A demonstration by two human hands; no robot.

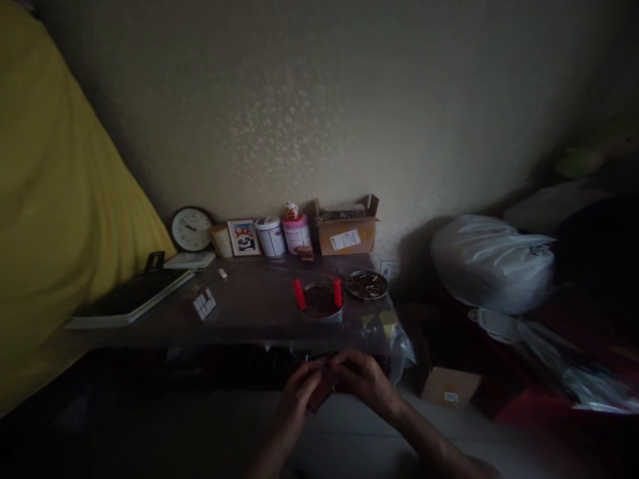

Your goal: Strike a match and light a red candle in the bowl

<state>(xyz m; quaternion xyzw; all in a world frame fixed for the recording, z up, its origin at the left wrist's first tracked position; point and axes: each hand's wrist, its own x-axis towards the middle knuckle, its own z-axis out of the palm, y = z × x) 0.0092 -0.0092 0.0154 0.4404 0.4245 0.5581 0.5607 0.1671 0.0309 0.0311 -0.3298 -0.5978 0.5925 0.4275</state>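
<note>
Low in front of the table, my left hand (301, 389) closes around a small dark reddish box-like thing (320, 395), too dim to name. My right hand (367, 380) reaches its top end with thumb and fingers pinched together; whether it grips the box itself or something small at its end cannot be made out. Just beyond my hands, at the table's front, stands a round bowl (319, 313) of dark grainy filling. Two red candles (298, 293) rise upright at its left and right sides.
The table (249, 299) holds a metal plate (367, 285) of small bits, a cube puzzle (204, 304), a clock (191, 228), a picture frame (244, 237), two tins (270, 237) and an open carton (348, 237). A white bag (492, 263) lies right; a yellow curtain (64, 199) hangs left.
</note>
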